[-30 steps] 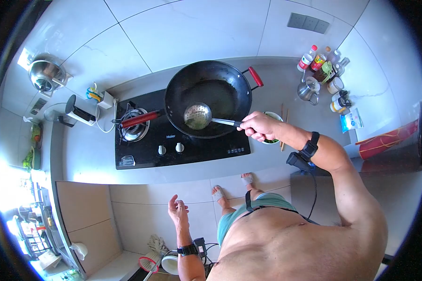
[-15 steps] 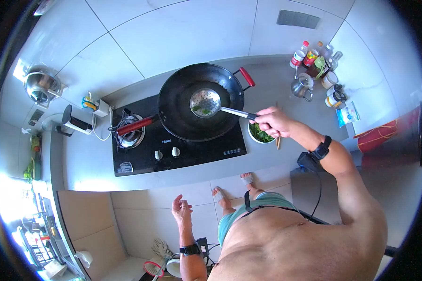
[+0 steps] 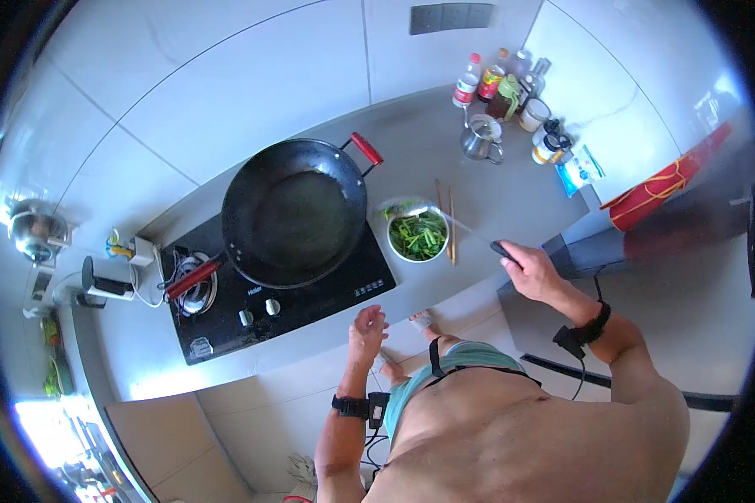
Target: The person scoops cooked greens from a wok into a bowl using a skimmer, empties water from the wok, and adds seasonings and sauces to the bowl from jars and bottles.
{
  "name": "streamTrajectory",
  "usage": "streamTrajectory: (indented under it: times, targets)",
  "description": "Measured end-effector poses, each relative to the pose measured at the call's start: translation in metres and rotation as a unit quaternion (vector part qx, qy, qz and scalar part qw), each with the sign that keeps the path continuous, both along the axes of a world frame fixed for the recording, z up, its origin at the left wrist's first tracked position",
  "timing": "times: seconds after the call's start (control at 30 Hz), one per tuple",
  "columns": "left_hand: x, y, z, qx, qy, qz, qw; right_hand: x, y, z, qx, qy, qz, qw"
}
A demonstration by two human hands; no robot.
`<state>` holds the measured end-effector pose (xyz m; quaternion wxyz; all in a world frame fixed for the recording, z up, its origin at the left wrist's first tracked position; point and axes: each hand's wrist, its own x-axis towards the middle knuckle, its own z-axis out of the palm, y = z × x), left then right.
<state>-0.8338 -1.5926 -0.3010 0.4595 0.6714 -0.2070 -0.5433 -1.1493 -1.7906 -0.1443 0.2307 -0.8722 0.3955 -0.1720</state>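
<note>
Nearest is the left hand, just before the front edge of the desk; it holds nothing, and its fingers are loosely bent and a little apart. The right hand, near the right part of this front edge, is closed around the black grip of the slotted ladle. The long axis of the ladle runs slantwise, from the grip at the front right toward the back left. Its head, blurred, points to the wok side and is above the far rim of the white bowl with cut greens. Just right of the bowl, two chopsticks lie with their length from front to back. Left of the bowl, the wok sits on the black stove, its long red handle toward the left end of the desk. Farther, a metal pot and bottles stand toward the back right corner.
</note>
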Motion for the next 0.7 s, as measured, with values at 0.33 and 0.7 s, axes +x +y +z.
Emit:
streamTrajectory:
  times: [0.33,0.7]
  targets:
    - [-0.009,-0.084,-0.023,-0.009,0.068,0.003,0.998,-0.026,0.005,-0.035,0.014,-0.037,-0.054,0.998]
    - [-0.017,-0.122,-0.023,0.01,0.113,0.047,0.992,-0.025,-0.018,-0.019,0.391,-0.14,-0.129,0.901]
